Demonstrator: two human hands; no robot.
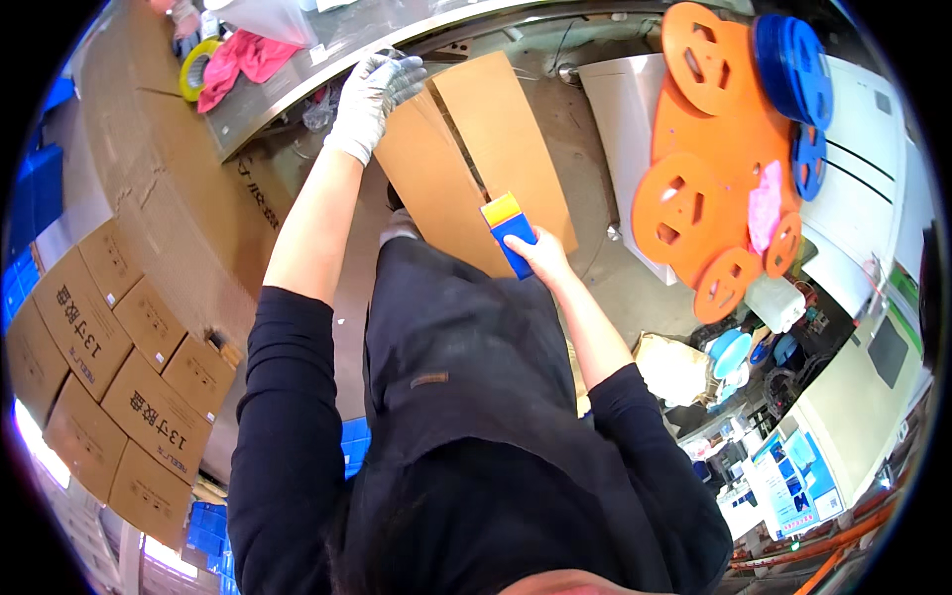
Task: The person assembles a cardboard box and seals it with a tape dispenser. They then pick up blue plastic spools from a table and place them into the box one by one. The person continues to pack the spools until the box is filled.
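Observation:
My left hand (369, 104) wears a white-grey glove and is held out at the workbench edge, beside the far left end of a cardboard box's flap. Its fingers are stretched and slightly apart, with nothing visible in them. My bare right hand (540, 256) grips a small blue block-shaped tool with an orange-yellow end (504, 222); its exact kind I cannot tell. The tool is tilted over the near right part of the cardboard box (506, 129). The box's two long top flaps lie almost together, with a dark narrow gap between them.
Ahead, the metal workbench (342, 38) holds a pink cloth (248, 61) and a yellow tape roll (198, 69). Orange reels (679, 213) and blue reels (791, 69) are stacked at right. Printed cartons (119, 347) stand piled at left, near a large cardboard sheet (183, 198).

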